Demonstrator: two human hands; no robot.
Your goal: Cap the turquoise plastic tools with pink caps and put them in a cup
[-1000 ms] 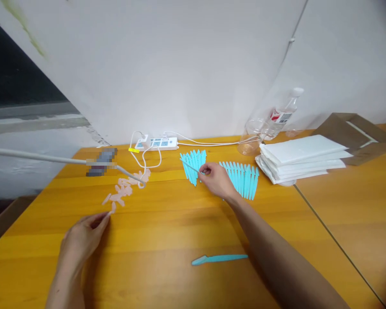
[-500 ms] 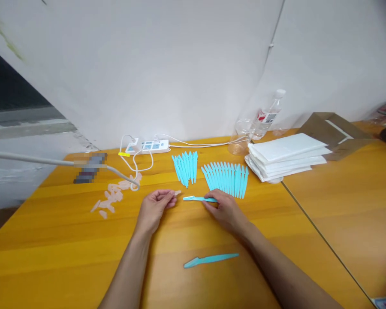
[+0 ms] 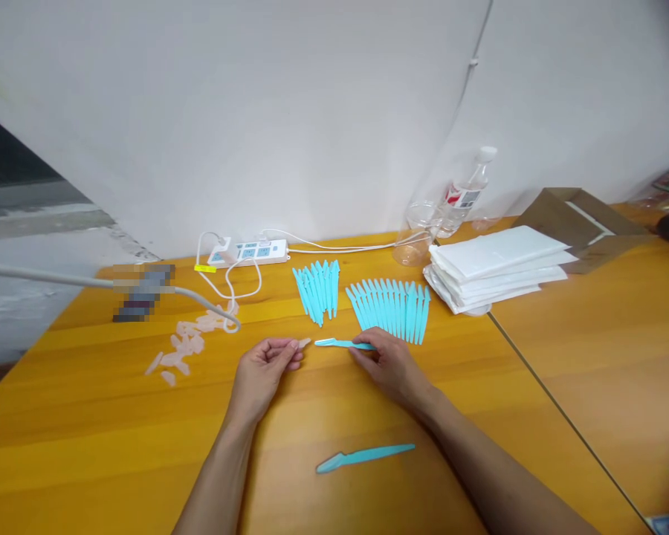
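Observation:
Between the thumb and fingers of my left hand (image 3: 267, 371) is a small translucent cap (image 3: 304, 343). My right hand (image 3: 390, 364) pinches a blue razor-like stick (image 3: 334, 343), whose head points left at the cap, with a small gap between them. Another blue stick (image 3: 368, 454) lies nearer me on the table. Behind my hands are a smaller bunch of blue sticks (image 3: 317, 290) and a fanned row of them (image 3: 393, 306). Several translucent pinkish caps (image 3: 186, 343) are scattered to the left.
A white power strip (image 3: 256, 252) with cables lies by the wall. A blurred-out dark object (image 3: 145, 293) is at the left. At the right stand a clear cup (image 3: 412, 245), a bottle (image 3: 465, 197), stacked white packets (image 3: 490, 267) and an open brown box (image 3: 580, 223).
My left hand has shifted slightly left and down with the cap. My right hand and its stick have hardly moved. The whole view has shifted a little.

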